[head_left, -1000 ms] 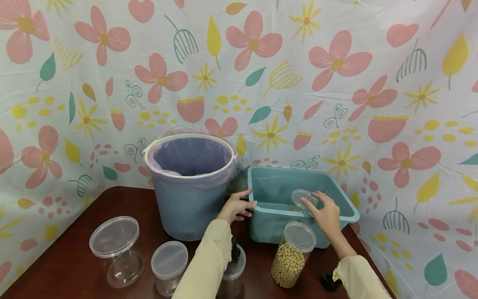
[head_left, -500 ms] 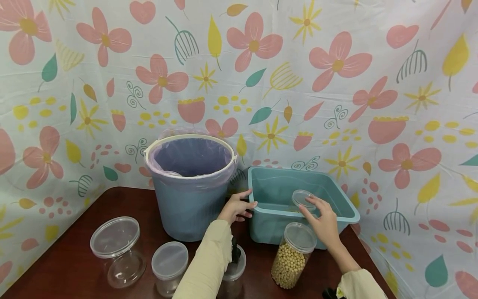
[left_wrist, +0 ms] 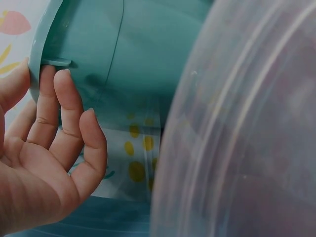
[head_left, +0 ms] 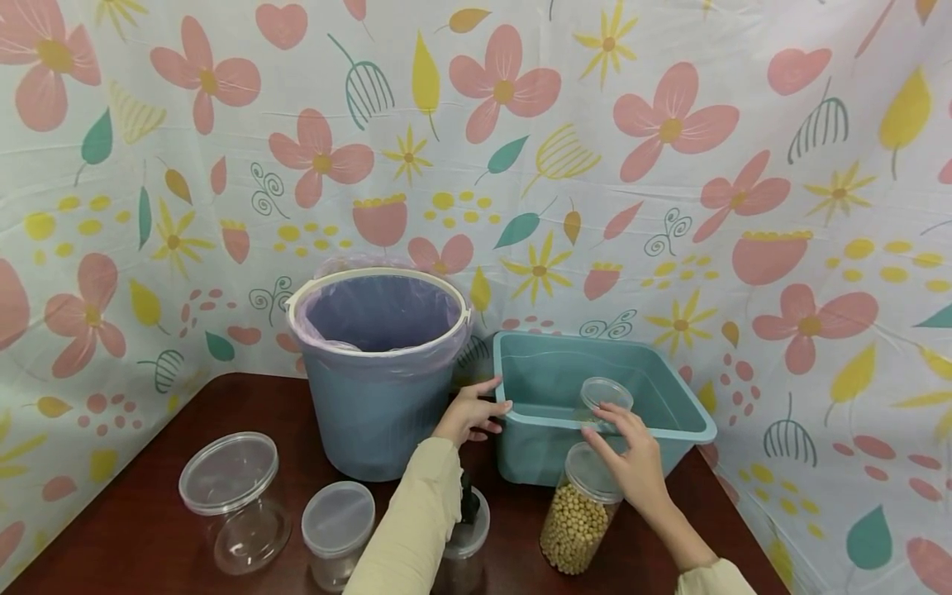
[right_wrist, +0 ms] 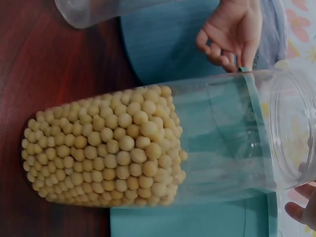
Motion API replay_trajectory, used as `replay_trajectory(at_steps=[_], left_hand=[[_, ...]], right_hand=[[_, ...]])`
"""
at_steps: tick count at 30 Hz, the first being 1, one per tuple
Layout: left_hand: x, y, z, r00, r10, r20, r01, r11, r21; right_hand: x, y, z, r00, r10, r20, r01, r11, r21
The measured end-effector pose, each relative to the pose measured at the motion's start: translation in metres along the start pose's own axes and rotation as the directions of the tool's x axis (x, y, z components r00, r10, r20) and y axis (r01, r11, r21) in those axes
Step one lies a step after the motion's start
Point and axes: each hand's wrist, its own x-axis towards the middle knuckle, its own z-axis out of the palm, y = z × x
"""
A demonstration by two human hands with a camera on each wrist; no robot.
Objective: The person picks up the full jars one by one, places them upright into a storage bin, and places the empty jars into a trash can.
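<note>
Big jar: clear, lidded, by the table [head_left: 174, 413]'s left edge.
Small jar [head_left: 338, 521]: right of big jar [head_left: 229, 487].
Bucket [head_left: 375, 413]: lined, near the table's back edge.
Third jar [head_left: 474, 533]: partly behind left sleeve [head_left: 412, 504].
Left hand [head_left: 470, 413]: pinches the tub rim's left side, thumb against fingers. Firm pinch should steady the tub; no need to pull.
Bean jar [head_left: 576, 521]: in front of the tub [head_left: 531, 450], toward the table's right edge, part full.
Inner jar [head_left: 604, 390]: inside tub, by its front wall; contents unclear.
Right hand [head_left: 635, 459]: fingers spread, beside bean jar's top; contact can't be told. Nothing seen in grasp. Best: thumb and fingers on opposite sides before taking weight, wrist level, clear of inner jar.
</note>
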Motion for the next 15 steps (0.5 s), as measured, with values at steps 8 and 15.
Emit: replay_trajectory(at_steps=[8,15], left_hand=[[0.000,-0.001,0.000,1.000,0.004,0.000,-0.004,1.000,0.004],[0.000,-0.001,-0.001,1.000,0.002,0.007,-0.002,1.000,-0.012]], right_hand=[[-0.011,-0.007,-0.003,0.999,0.029,0.023,-0.030,0.998,0.061],[-0.015,-0.021,-0.007,1.000,-0.007,-0.028,0.009,0.998,0.069]])
